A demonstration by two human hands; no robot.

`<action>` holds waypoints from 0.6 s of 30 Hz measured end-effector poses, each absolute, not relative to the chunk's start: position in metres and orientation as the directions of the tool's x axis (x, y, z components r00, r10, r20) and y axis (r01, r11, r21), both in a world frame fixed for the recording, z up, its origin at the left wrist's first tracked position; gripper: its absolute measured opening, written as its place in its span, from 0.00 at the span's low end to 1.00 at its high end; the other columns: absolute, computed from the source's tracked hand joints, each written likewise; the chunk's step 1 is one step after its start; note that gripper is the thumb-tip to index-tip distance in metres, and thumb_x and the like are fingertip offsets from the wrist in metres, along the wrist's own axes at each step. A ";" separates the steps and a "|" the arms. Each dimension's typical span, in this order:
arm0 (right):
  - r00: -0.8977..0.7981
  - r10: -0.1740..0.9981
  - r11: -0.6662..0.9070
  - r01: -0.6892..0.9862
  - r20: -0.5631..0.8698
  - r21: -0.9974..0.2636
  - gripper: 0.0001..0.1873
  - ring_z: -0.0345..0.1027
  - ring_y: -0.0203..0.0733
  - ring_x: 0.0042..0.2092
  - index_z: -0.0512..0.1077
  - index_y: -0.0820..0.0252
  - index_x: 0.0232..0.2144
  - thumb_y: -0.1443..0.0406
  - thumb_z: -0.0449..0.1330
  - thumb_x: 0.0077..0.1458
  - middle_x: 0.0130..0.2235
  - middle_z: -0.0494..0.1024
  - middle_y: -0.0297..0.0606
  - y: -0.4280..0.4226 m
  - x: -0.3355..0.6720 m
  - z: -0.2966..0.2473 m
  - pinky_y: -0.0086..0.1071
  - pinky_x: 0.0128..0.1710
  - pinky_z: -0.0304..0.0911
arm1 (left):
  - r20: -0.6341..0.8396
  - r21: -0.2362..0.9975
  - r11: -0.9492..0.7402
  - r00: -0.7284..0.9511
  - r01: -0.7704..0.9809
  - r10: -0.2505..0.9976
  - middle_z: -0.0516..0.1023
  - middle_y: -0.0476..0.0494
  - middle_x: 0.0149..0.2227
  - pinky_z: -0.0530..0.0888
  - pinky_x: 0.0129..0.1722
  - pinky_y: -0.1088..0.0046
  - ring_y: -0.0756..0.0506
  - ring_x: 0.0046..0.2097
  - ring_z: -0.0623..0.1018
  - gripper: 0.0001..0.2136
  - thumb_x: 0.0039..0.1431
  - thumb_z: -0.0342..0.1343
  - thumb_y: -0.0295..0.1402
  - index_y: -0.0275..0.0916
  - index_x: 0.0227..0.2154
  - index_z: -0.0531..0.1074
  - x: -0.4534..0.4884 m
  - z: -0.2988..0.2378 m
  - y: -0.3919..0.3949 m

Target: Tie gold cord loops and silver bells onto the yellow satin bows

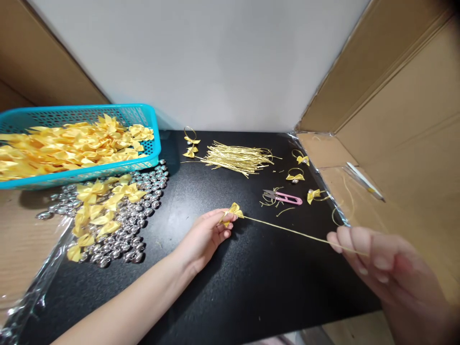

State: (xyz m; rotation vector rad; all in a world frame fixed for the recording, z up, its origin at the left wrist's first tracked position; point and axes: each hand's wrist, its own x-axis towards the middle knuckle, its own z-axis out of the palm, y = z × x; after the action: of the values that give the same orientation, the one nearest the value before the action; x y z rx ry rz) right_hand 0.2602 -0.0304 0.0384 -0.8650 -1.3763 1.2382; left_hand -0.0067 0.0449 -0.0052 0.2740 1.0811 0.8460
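Between the thumb and fingers of my left hand is a yellow ribbon bow. A gold cord runs taut from the bow to my right hand, whose fingers are closed on it. Behind the cord lie pink thread snips, with short cord scraps around the blades. Several bows with cord loops, such as this bow, rest along the right side of the black table. Farther back is a bundle of gold cords. Whether a bead is in the held bow is hidden.
A blue basket full of yellow bows stands at the back left. Before it are silver beads with loose bows on top. Cardboard walls flank the black table; a pen lies at right.
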 end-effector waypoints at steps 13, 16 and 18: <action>-0.098 0.967 0.206 -0.250 0.236 -0.946 0.05 0.48 0.33 0.15 0.78 0.26 0.34 0.52 0.64 0.53 0.12 0.57 0.26 -0.004 0.232 0.051 0.32 0.22 0.56 | -0.647 0.566 0.666 0.239 -0.486 0.724 0.77 0.48 0.25 0.67 0.24 0.82 0.55 0.24 0.71 0.03 0.45 0.63 0.22 0.33 0.23 0.75 -0.009 -0.007 0.044; -0.071 0.959 0.254 -0.205 0.273 -0.945 0.04 0.57 0.36 0.21 0.78 0.28 0.32 0.52 0.64 0.53 0.16 0.62 0.29 0.001 0.231 0.050 0.33 0.27 0.60 | -0.646 0.562 0.659 0.233 -0.500 0.727 0.75 0.49 0.24 0.67 0.24 0.81 0.55 0.25 0.71 0.03 0.45 0.63 0.22 0.33 0.23 0.74 -0.009 -0.007 0.043; 0.002 0.959 0.279 -0.163 0.283 -0.946 0.01 0.66 0.39 0.31 0.78 0.31 0.27 0.52 0.66 0.50 0.25 0.71 0.32 0.003 0.231 0.048 0.36 0.33 0.65 | -0.638 0.562 0.651 0.234 -0.511 0.734 0.75 0.50 0.25 0.67 0.25 0.81 0.54 0.25 0.71 0.04 0.45 0.63 0.23 0.34 0.24 0.73 -0.010 -0.008 0.042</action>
State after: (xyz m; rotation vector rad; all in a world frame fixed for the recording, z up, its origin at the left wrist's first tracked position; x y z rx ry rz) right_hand 0.2310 0.0027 0.0480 -0.8718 -1.2272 1.0854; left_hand -0.0103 0.0425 -0.0076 0.2556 1.0208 0.8671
